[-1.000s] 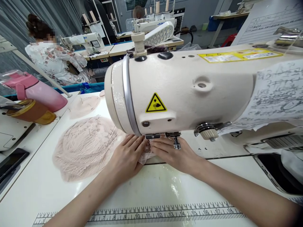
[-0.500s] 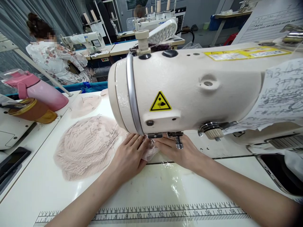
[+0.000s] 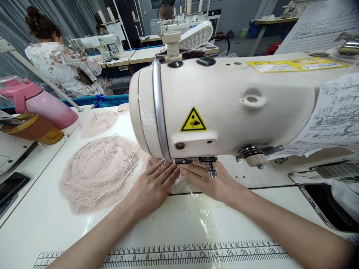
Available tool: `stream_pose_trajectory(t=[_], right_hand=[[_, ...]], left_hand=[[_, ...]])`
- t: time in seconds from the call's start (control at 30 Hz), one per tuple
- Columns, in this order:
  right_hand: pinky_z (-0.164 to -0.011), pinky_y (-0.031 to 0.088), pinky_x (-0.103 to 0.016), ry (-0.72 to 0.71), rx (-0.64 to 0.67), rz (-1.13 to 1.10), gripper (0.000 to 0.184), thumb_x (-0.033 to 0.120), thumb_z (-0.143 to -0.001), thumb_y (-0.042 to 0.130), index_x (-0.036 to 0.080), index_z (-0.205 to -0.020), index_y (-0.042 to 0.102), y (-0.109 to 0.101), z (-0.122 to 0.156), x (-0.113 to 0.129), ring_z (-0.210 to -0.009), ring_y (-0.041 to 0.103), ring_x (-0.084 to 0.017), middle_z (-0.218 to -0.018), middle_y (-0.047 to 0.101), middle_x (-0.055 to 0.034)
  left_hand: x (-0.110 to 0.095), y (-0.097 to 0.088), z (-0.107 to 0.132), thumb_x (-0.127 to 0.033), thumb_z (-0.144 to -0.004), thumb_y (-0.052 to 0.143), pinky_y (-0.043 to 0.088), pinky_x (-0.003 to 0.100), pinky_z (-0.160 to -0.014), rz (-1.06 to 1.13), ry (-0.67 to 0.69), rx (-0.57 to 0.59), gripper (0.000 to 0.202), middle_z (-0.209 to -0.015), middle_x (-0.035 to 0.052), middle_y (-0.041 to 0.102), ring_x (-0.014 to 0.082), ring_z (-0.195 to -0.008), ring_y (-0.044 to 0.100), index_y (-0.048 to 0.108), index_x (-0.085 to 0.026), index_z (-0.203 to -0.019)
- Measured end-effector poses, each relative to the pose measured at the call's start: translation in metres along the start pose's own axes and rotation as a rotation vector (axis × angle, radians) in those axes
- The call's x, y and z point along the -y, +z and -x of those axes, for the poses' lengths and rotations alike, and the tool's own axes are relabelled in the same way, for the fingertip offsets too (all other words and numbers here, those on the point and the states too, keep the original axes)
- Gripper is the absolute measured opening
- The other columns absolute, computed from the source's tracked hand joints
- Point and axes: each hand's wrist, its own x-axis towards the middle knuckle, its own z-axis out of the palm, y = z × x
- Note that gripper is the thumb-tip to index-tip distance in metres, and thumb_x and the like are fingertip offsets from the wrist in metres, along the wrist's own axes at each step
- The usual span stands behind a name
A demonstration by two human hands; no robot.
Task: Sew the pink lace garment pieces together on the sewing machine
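A pale pink lace fabric piece (image 3: 178,182) lies beneath the head of the white sewing machine (image 3: 224,108). My left hand (image 3: 156,184) rests flat on its left side, fingers stretched toward the needle area. From the right, my right hand (image 3: 211,182) lies with extended fingers on the same fabric, its fingertips partly covered by the machine head. The needle and presser foot are hidden behind the machine head. Left of my left hand, a larger rounded heap of pink lace pieces (image 3: 98,179) with dark thread ends is spread on the white table (image 3: 179,224).
Another pink piece (image 3: 99,121) lies farther back. At left stand a pink bottle (image 3: 42,102), an amber cup (image 3: 33,129) and a dark phone (image 3: 12,186). A second phone (image 3: 328,205) is at right. A printed ruler (image 3: 162,256) runs along the front. A person (image 3: 56,67) sits beyond.
My left hand's fingers are slightly more spread and have shifted a little on the fabric. The view has turned slightly right. My right hand stays nearly in place.
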Motion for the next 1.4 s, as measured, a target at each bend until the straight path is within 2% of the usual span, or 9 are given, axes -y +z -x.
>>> stream_pose_trajectory(t=[0.07, 0.17, 0.37, 0.57, 0.8, 0.93, 1.2, 1.33, 1.4], right_hand=[[-0.044, 0.039, -0.028, -0.016, 0.012, 0.093, 0.042, -0.003, -0.079, 0.048, 0.021, -0.111, 0.062, -0.006, -0.003, 0.003, -0.078, 0.065, -0.016, -0.126, 0.062, 0.0005], [-0.045, 0.039, -0.028, 0.016, 0.002, 0.11, 0.039, -0.002, -0.083, 0.045, 0.022, -0.108, 0.063, -0.011, -0.006, 0.009, -0.076, 0.063, -0.014, -0.116, 0.067, 0.0014], [-0.06, 0.043, -0.028, -0.024, -0.121, 0.033, 0.035, -0.004, -0.089, 0.037, 0.018, -0.1, 0.063, -0.005, -0.007, 0.018, -0.09, 0.061, -0.011, -0.102, 0.069, 0.0009], [-0.072, 0.047, -0.025, -0.074, -0.17, -0.048, 0.025, 0.001, -0.09, 0.044, 0.016, -0.098, 0.062, 0.003, -0.008, 0.015, -0.098, 0.059, -0.01, -0.099, 0.069, -0.0008], [-0.066, 0.044, -0.024, -0.054, -0.213, -0.036, 0.022, 0.002, -0.089, 0.048, 0.017, -0.095, 0.063, 0.003, -0.008, 0.017, -0.097, 0.058, -0.011, -0.099, 0.069, -0.0014], [-0.064, 0.041, -0.026, -0.022, -0.198, -0.043, 0.021, 0.003, -0.089, 0.047, 0.017, -0.093, 0.063, 0.002, -0.008, 0.016, -0.092, 0.059, -0.01, -0.099, 0.069, 0.0004], [-0.066, 0.04, -0.029, 0.081, -0.185, -0.046, 0.011, 0.025, -0.092, 0.053, 0.02, -0.091, 0.063, 0.001, -0.008, 0.017, -0.078, 0.062, -0.011, -0.103, 0.069, 0.0028], [-0.059, 0.038, -0.031, 0.223, -0.121, -0.099, 0.018, 0.029, -0.092, 0.051, 0.024, -0.107, 0.061, 0.002, -0.007, 0.018, -0.077, 0.063, -0.015, -0.104, 0.069, 0.0005], [-0.06, 0.04, -0.03, 0.242, -0.082, -0.165, 0.02, 0.031, -0.093, 0.05, 0.026, -0.109, 0.061, 0.003, -0.008, 0.016, -0.075, 0.062, -0.015, -0.1, 0.069, 0.0001]], left_hand=[[0.003, 0.0, 0.001, -0.016, -0.094, 0.04, 0.047, 0.041, -0.104, 0.016, -0.004, 0.001, 0.04, -0.13, 0.0103, 0.06, 0.0225, -0.119, 0.059, 0.053, -0.008, -0.131], [0.008, -0.002, 0.002, -0.015, -0.092, 0.039, 0.049, 0.042, -0.103, 0.043, -0.014, 0.011, 0.04, -0.129, 0.0098, 0.061, 0.0231, -0.118, 0.06, 0.055, -0.01, -0.129], [0.017, -0.005, 0.004, -0.012, -0.088, 0.041, 0.05, 0.044, -0.101, 0.122, -0.01, 0.036, 0.045, -0.132, 0.0096, 0.059, 0.024, -0.121, 0.058, 0.052, -0.013, -0.132], [0.016, -0.003, 0.005, -0.011, -0.086, 0.042, 0.049, 0.042, -0.103, 0.132, -0.028, 0.048, 0.048, -0.133, 0.0097, 0.059, 0.0236, -0.123, 0.056, 0.051, -0.012, -0.133], [0.01, -0.004, 0.003, -0.016, -0.09, 0.041, 0.053, 0.042, -0.098, 0.088, -0.067, 0.063, 0.041, -0.129, 0.0135, 0.061, 0.0261, -0.118, 0.059, 0.056, -0.006, -0.127], [0.005, -0.005, 0.002, -0.02, -0.091, 0.04, 0.051, 0.042, -0.099, 0.044, -0.088, 0.078, 0.042, -0.13, 0.0134, 0.06, 0.027, -0.12, 0.058, 0.056, -0.005, -0.128], [-0.008, -0.005, -0.001, -0.024, -0.092, 0.042, 0.051, 0.042, -0.096, 0.012, -0.114, 0.017, 0.043, -0.127, 0.0177, 0.061, 0.029, -0.117, 0.059, 0.055, -0.003, -0.127], [-0.012, -0.005, -0.002, -0.024, -0.091, 0.045, 0.053, 0.042, -0.093, -0.02, -0.114, 0.002, 0.04, -0.124, 0.0192, 0.063, 0.0304, -0.113, 0.062, 0.06, -0.002, -0.122], [-0.013, -0.005, -0.002, -0.024, -0.091, 0.045, 0.053, 0.042, -0.093, -0.023, -0.13, -0.007, 0.04, -0.124, 0.019, 0.063, 0.0302, -0.113, 0.062, 0.06, -0.003, -0.121]])
